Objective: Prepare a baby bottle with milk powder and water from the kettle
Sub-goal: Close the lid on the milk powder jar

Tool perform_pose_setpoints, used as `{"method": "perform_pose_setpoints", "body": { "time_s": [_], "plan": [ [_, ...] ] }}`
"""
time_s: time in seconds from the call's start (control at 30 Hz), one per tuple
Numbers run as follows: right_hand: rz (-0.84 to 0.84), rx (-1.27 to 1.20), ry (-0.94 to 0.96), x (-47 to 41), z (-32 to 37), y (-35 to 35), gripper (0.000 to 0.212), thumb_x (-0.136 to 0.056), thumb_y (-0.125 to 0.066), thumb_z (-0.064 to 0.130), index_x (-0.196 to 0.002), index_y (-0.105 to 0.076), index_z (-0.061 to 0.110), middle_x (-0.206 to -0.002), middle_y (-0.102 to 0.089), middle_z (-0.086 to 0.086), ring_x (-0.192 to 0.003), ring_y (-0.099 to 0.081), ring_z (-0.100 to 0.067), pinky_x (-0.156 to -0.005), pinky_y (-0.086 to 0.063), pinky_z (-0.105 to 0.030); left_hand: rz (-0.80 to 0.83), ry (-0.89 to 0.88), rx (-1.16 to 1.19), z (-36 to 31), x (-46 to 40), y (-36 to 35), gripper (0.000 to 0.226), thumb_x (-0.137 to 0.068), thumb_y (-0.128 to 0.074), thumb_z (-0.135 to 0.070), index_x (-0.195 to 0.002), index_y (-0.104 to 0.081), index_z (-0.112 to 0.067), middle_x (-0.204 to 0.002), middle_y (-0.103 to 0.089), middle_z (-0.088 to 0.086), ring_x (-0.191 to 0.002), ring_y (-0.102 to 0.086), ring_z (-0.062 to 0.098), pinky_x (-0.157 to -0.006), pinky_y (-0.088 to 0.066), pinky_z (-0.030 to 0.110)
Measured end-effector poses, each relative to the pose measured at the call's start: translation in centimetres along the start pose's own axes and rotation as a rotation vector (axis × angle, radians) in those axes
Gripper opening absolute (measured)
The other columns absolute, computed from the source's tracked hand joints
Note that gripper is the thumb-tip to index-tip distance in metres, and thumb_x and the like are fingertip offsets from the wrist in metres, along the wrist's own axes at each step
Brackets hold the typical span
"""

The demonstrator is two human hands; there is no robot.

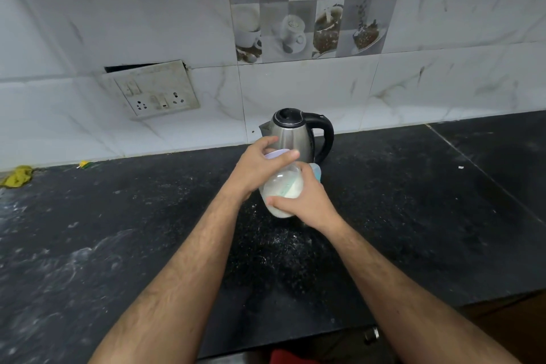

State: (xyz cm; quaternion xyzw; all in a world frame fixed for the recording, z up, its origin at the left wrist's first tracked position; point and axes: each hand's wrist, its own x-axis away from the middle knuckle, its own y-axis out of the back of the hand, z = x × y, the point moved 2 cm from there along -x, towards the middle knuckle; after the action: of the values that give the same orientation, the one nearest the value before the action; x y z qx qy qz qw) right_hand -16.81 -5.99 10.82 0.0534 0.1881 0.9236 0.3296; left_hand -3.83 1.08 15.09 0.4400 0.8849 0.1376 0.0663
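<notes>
Both forearms are reaching forward over the dark table (124,245), meeting just in front of the kettle (292,136). The right hand (307,201) is wrapping its grip round the lower body of the bottle (283,186), thumb lying across the near side and fingers curling behind it. The bottle is tilting, its base toward the person and its top toward the kettle, with white milk showing inside. The left hand (260,165) is coming in from the left and closing its grip on the pale lilac cap (276,154) at the bottle's top, thumb stretching across the cap's front; the fingers are blurred. That hand is covering the lower part of the kettle. The kettle is standing upright at the back of the table against the tiled wall, handle to the right. Left of the kettle, a socket plate (153,91) is hanging on the wall, and far left a yellow cloth (17,176) is lying at the wall's foot.
</notes>
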Motion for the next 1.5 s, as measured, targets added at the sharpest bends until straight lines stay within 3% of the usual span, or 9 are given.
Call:
{"method": "perform_pose_setpoints", "body": {
  "time_s": [0.1, 0.23, 0.47, 0.6, 0.73, 0.9, 1.07, 1.3, 1.5],
  "plan": [
    [0.158, -0.214, -0.040, 0.1, -0.2, 0.2, 0.075, -0.070, -0.084, 0.026, -0.134, -0.046, 0.016, -0.120, -0.063, 0.000, -0.112, -0.063, -0.017, -0.095, -0.051, -0.028, 0.086, -0.020, 0.069, -0.2, 0.2, 0.5, 0.084, -0.059, -0.081, -0.053, -0.133, -0.054, -0.024, -0.109, -0.073, -0.002, -0.104, -0.070, 0.013, -0.097, -0.053, 0.036],
    [0.268, -0.374, -0.050, 0.0, -0.5, 0.3, 0.076, -0.071, -0.079, 0.027, -0.138, -0.047, 0.010, -0.130, -0.062, -0.018, -0.121, -0.060, -0.030, -0.102, -0.050, -0.041, 0.174, -0.046, 0.145, -0.2, 0.5, 1.3, 0.069, -0.068, -0.081, -0.038, -0.131, -0.055, -0.023, -0.117, -0.070, 0.004, -0.107, -0.069, 0.015, -0.094, -0.055, 0.033],
    [0.024, -0.167, -0.029, 0.2, 0.3, 0.1, 0.071, -0.071, -0.086, 0.023, -0.129, -0.046, 0.025, -0.113, -0.061, 0.013, -0.103, -0.062, -0.003, -0.088, -0.051, -0.024, -0.033, -0.023, 0.111, 1.0, 1.0, 1.8, 0.081, -0.061, -0.082, -0.049, -0.131, -0.058, -0.017, -0.117, -0.069, 0.000, -0.109, -0.067, 0.013, -0.095, -0.054, 0.031],
    [-0.112, 0.058, 0.026, 0.6, 1.2, -0.6, 0.081, -0.066, -0.087, 0.037, -0.132, -0.040, 0.034, -0.106, -0.051, 0.025, -0.093, -0.053, 0.006, -0.076, -0.041, -0.015, -0.070, -0.002, 0.034, 0.9, 1.2, 0.6, 0.092, -0.062, -0.075, -0.065, -0.140, -0.050, -0.026, -0.132, -0.060, -0.003, -0.121, -0.058, 0.012, -0.105, -0.048, 0.039],
    [-0.112, 0.054, 0.033, 0.8, 1.2, -1.3, 0.086, -0.063, -0.086, 0.041, -0.133, -0.039, 0.033, -0.107, -0.051, 0.026, -0.097, -0.053, 0.009, -0.075, -0.042, -0.012, -0.219, 0.016, -0.015, 0.6, 1.3, 0.3, 0.086, -0.056, -0.076, -0.065, -0.133, -0.052, -0.035, -0.113, -0.065, -0.007, -0.108, -0.063, 0.010, -0.097, -0.053, 0.040],
    [0.018, -0.014, 0.003, 0.5, 0.7, -1.6, 0.088, -0.059, -0.088, 0.039, -0.131, -0.038, 0.029, -0.117, -0.057, 0.015, -0.110, -0.058, -0.004, -0.097, -0.051, -0.034, -0.183, -0.016, -0.069, 0.4, 1.6, 0.6, 0.067, -0.057, -0.076, -0.055, -0.119, -0.058, -0.039, -0.103, -0.068, -0.005, -0.099, -0.067, 0.011, -0.091, -0.056, 0.041],
    [0.038, -0.052, 0.003, 0.4, 0.6, -1.7, 0.095, -0.047, -0.083, 0.049, -0.129, -0.042, 0.023, -0.116, -0.060, 0.011, -0.108, -0.061, -0.008, -0.096, -0.053, -0.038, -0.148, -0.030, -0.012, 0.4, 1.8, 0.9, 0.048, -0.057, -0.078, -0.050, -0.100, -0.062, -0.040, -0.100, -0.070, -0.001, -0.094, -0.069, 0.017, -0.089, -0.057, 0.046],
    [0.093, -0.122, 0.007, 0.1, 0.2, -2.0, 0.084, -0.052, -0.085, 0.037, -0.124, -0.046, 0.020, -0.115, -0.063, 0.003, -0.107, -0.064, -0.011, -0.096, -0.053, -0.040, -0.096, -0.076, 0.068, 0.6, 2.2, 1.1, 0.033, -0.055, -0.078, -0.045, -0.080, -0.057, -0.038, -0.091, -0.066, 0.000, -0.082, -0.062, 0.015, -0.083, -0.056, 0.050],
    [0.127, -0.137, -0.021, -0.2, -0.7, -2.4, 0.090, -0.058, -0.087, 0.032, -0.134, -0.039, 0.021, -0.124, -0.058, 0.003, -0.115, -0.059, -0.011, -0.100, -0.051, -0.036, -0.063, -0.040, 0.035, 1.3, 2.1, 1.2, 0.067, -0.054, -0.079, -0.053, -0.112, -0.052, -0.034, -0.110, -0.066, 0.001, -0.100, -0.067, 0.017, -0.090, -0.057, 0.043]
  ]
}}
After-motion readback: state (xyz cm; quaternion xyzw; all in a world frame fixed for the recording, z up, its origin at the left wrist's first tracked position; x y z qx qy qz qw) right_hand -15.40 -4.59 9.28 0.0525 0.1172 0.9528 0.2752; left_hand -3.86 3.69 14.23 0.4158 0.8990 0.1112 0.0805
